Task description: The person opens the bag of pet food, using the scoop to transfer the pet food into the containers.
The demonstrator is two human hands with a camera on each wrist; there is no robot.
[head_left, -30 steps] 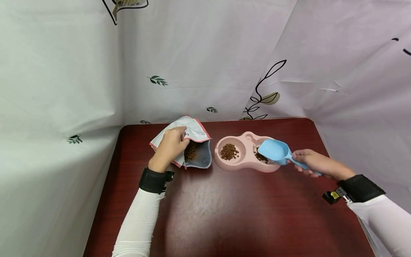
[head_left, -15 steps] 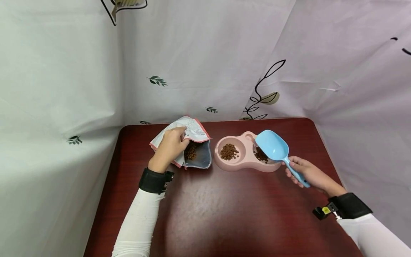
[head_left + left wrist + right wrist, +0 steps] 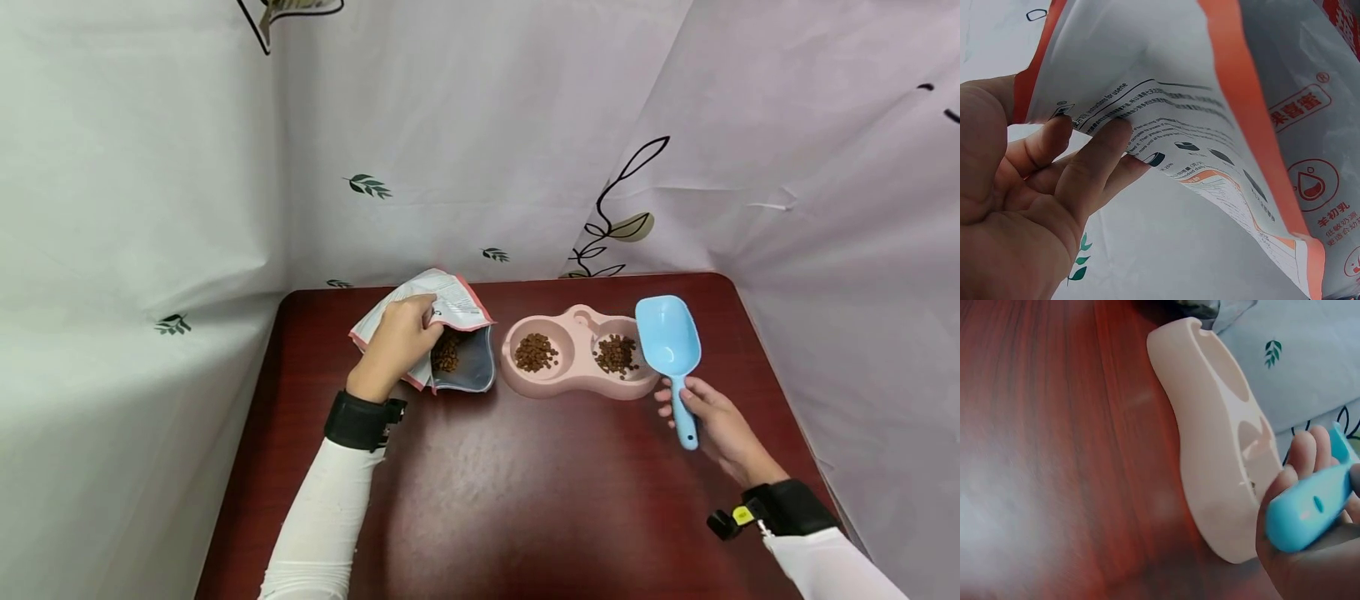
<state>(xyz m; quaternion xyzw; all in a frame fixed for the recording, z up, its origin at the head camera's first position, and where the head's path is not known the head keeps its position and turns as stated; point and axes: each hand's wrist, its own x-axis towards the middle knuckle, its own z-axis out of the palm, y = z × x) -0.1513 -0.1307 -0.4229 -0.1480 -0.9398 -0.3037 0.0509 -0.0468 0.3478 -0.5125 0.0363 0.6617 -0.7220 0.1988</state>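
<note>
Your right hand (image 3: 712,421) grips the blue scoop (image 3: 670,350) by its handle, bowl pointing straight away beyond your fingers, just right of the pink double bowl (image 3: 577,360). Your left hand (image 3: 397,342) pinches the bag's (image 3: 450,333) open rim, well left.

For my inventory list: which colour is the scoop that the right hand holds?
Light blue. The scoop shows best in the head view, held by its handle beside the pink double bowl.

I see a light blue plastic scoop (image 3: 669,342), empty, its bowl pointing away just right of the pink double bowl (image 3: 577,392), which holds brown kibble in both wells. The open food bag (image 3: 457,312) lies left, kibble showing inside.
</note>
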